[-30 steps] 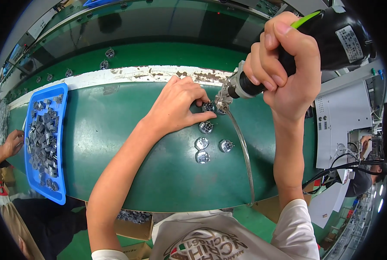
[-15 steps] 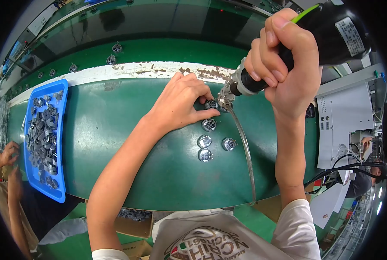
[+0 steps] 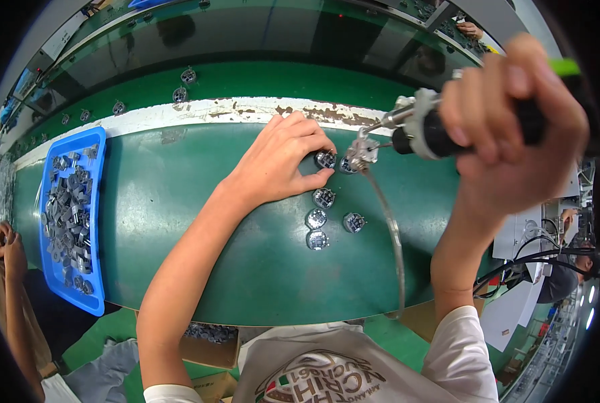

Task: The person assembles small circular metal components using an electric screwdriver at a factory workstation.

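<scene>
My right hand [image 3: 508,127], slightly blurred, is wrapped round the black body of a powered screwdriver [image 3: 411,134]. The tool lies nearly level, its metal nose pointing left. From that nose a clear feed tube [image 3: 392,232] curves down to the table's front edge. Thumb and fingers of my left hand [image 3: 283,158] pinch a small round metal part [image 3: 325,160] on the green tabletop. Just right of it another round part [image 3: 346,165] stands beside the screwdriver's nose; whether they touch I cannot tell. Several more such parts [image 3: 317,218] lie nearer to me.
On the left a blue tray [image 3: 100,221] holds many small grey metal pieces. Past a worn white ledge [image 3: 246,109], a green conveyor carries round parts [image 3: 180,95]. A grey control box and black cables [image 3: 542,255] stand at the right. A co-worker's hands [image 3: 8,245] are beyond the tray.
My right hand has moved right and down, drawing the screwdriver's body back and tilting it flatter. My left hand stays on its part. Parts on the conveyor have shifted slightly right.
</scene>
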`<action>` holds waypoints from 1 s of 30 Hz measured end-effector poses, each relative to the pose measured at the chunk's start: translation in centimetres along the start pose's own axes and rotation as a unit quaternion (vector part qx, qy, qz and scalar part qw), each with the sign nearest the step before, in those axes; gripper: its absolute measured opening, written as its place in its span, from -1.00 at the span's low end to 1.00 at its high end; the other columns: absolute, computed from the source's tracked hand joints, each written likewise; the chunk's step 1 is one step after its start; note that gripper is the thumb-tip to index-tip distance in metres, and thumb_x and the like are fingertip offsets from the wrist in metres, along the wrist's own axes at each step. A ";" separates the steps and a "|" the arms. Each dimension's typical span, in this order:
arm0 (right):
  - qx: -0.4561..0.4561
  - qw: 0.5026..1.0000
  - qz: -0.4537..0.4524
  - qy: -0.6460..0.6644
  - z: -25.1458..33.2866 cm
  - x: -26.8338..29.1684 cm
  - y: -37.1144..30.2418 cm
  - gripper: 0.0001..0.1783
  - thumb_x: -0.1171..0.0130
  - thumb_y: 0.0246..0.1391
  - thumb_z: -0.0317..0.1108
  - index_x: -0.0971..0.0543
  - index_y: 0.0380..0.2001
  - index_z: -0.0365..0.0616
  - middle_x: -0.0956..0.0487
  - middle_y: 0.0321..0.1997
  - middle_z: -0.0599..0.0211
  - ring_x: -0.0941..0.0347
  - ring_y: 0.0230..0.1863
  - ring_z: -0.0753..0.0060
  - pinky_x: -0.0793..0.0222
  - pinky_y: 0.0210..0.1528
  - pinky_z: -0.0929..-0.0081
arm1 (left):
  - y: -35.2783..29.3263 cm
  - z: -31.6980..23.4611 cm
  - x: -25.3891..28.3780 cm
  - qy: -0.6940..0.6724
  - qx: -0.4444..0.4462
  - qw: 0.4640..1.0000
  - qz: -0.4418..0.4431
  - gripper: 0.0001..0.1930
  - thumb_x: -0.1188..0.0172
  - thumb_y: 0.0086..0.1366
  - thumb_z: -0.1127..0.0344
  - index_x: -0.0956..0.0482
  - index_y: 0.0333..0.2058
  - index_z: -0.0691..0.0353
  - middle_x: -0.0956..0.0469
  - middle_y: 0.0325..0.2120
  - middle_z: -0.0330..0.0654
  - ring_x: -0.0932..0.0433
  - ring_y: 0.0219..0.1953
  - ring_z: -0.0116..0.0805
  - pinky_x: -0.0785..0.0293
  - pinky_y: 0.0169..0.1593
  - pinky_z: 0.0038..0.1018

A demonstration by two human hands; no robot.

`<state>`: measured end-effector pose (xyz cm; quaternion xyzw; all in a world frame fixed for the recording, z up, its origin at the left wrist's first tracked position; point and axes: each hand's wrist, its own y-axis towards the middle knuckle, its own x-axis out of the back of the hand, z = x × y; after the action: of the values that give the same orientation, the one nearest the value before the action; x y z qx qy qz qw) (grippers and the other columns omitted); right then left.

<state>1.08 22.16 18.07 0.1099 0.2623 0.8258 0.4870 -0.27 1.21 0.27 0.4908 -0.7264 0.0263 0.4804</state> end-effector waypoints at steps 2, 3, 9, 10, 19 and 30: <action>0.046 0.986 0.138 0.084 -1.0 0.2 2.0 -0.75 0.26 0.39 -0.20 -0.32 -0.28 -0.10 -0.20 -0.73 0.61 -0.10 -0.73 0.64 -0.22 -0.47 0.53 | -0.4 0.5 0.2 -0.011 -0.003 1.000 0.003 -0.71 -0.44 0.07 0.29 -0.67 -0.22 0.20 -0.59 -0.28 -0.26 -0.47 -0.13 -0.19 -0.35 0.03 -0.28; -0.034 0.999 0.010 -0.014 0.4 -1.0 0.1 -0.74 0.28 0.39 -0.20 -0.34 -0.29 -0.10 -0.20 -0.74 0.60 -0.09 -0.73 0.63 -0.21 -0.47 0.52 | -0.6 0.8 0.2 -0.016 -0.003 1.000 -0.005 -0.68 -0.43 0.06 0.28 -0.67 -0.17 0.17 -0.59 -0.27 -0.27 -0.47 -0.11 -0.21 -0.33 0.03 -0.28; -0.054 0.997 0.043 0.024 -2.9 -0.4 0.8 -0.69 0.26 0.39 -0.19 -0.38 -0.31 -0.15 -0.21 -0.73 0.59 -0.07 -0.72 0.62 -0.18 -0.50 0.53 | -0.3 0.2 0.8 -0.037 0.027 0.999 0.000 -0.56 -0.42 0.06 0.29 -0.64 -0.03 0.13 -0.61 -0.23 -0.25 -0.48 -0.06 -0.23 -0.30 0.05 -0.29; -0.061 0.997 0.038 0.041 -3.5 -0.6 0.9 -0.69 0.26 0.38 -0.18 -0.38 -0.30 -0.15 -0.21 -0.73 0.57 -0.08 -0.72 0.61 -0.18 -0.51 0.53 | -0.4 0.2 0.9 -0.027 0.034 0.999 0.009 -0.56 -0.41 0.07 0.29 -0.63 -0.02 0.13 -0.61 -0.23 -0.25 -0.49 -0.06 -0.23 -0.30 0.06 -0.29; -0.112 0.978 -0.007 0.176 -5.5 -1.0 0.5 -0.57 0.19 0.35 -0.02 -0.39 -0.24 -0.22 -0.27 -0.70 0.45 -0.16 -0.71 0.50 -0.21 -0.53 0.47 | -0.5 0.6 0.4 -0.025 0.026 0.999 0.006 -0.56 -0.43 0.07 0.29 -0.63 -0.03 0.16 -0.62 -0.21 -0.20 -0.50 -0.05 -0.21 -0.32 0.08 -0.31; -0.162 0.927 -0.052 0.335 -7.7 -2.0 0.8 -0.39 0.11 0.30 0.17 -0.40 -0.17 -0.30 -0.34 -0.66 0.30 -0.25 -0.70 0.38 -0.24 -0.55 0.40 | -0.6 0.9 0.3 -0.032 0.015 0.999 -0.008 -0.57 -0.45 0.06 0.29 -0.62 -0.06 0.21 -0.61 -0.20 -0.17 -0.50 -0.03 -0.19 -0.33 0.08 -0.31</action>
<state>-1.84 17.66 12.22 -0.2679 0.2782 0.8191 0.4243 -0.40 0.26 -0.29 0.5045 -0.7368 0.0172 0.4498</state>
